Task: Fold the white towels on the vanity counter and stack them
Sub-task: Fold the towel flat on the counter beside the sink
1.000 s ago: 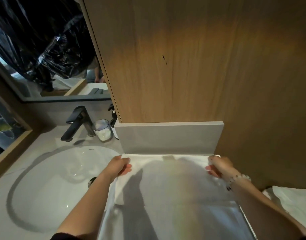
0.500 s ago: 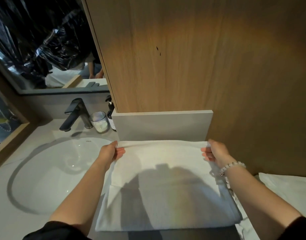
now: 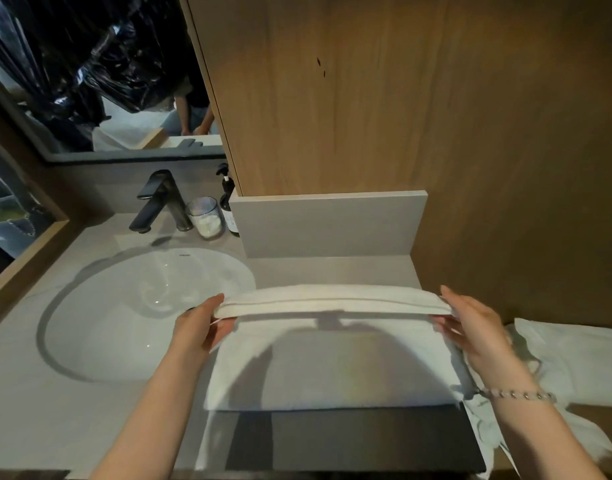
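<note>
The left hand point(image 3: 202, 327) and right hand point(image 3: 470, 323) pinch the white towel point(image 3: 332, 368) by its far edge; bringing that edge evenly to the counter's point(image 3: 55, 410) front edge should square the fold.

Dim warm light from behind, head shadow on the towel point(image 3: 332, 362), wide-angle bowing at edges.

Vanity counter point(image 3: 48, 403), white towel point(image 3: 332, 368), glass point(image 3: 205, 218)

Towel point(image 3: 332, 362) between the fingers point(image 3: 470, 317): soft matt cloth. Beyond them, matt wood panel point(image 3: 366, 98); faucet point(image 3: 159, 199) probably matt metal.
</note>
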`<action>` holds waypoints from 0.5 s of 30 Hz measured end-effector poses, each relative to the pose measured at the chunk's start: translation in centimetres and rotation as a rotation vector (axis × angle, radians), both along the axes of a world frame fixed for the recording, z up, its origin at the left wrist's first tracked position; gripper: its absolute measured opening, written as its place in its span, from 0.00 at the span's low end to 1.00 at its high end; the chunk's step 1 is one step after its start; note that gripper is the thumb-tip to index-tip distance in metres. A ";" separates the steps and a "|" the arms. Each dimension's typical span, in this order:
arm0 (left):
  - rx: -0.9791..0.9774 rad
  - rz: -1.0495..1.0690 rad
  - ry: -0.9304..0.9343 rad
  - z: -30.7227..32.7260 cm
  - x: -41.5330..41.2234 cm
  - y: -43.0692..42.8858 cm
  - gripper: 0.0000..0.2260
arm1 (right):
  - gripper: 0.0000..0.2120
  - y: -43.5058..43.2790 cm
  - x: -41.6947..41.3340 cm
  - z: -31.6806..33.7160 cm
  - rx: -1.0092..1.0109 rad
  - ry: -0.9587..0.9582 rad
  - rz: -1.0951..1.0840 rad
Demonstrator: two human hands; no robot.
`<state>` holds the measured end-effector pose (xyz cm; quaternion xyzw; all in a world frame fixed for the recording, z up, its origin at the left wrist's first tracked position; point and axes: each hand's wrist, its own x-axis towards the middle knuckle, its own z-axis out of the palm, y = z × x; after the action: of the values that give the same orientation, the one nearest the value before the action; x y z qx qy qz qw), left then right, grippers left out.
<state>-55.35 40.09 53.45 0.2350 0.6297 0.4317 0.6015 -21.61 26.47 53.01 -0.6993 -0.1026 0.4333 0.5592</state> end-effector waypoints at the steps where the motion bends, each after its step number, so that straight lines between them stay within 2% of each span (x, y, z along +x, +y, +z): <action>1: -0.008 -0.005 -0.002 -0.4 -0.3 -0.9 0.03 | 0.09 -0.8 -0.3 -0.1 0.004 0.008 0.006; 5: -0.018 -0.016 -0.010 -1.2 -1.2 -3.5 0.03 | 0.08 -2.7 -0.8 -0.6 0.042 0.001 0.011; 7: -0.009 -0.017 -0.024 -1.2 -1.5 -3.9 0.03 | 0.11 -3.3 -0.9 -0.7 0.100 0.021 0.046; 12: 0.030 -0.054 -0.167 -1.5 -2.8 -4.8 0.09 | 0.14 -4.8 -0.1 -2.1 0.286 0.201 0.096; 15: 0.121 -0.101 -0.213 -1.6 -3.0 -6.0 0.12 | 0.14 -5.4 0.2 -3.0 0.339 0.274 0.129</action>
<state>-58.31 34.12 51.88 0.2551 0.5225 0.4605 0.6707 -21.44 21.04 50.04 -0.5219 -0.1416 0.5356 0.6486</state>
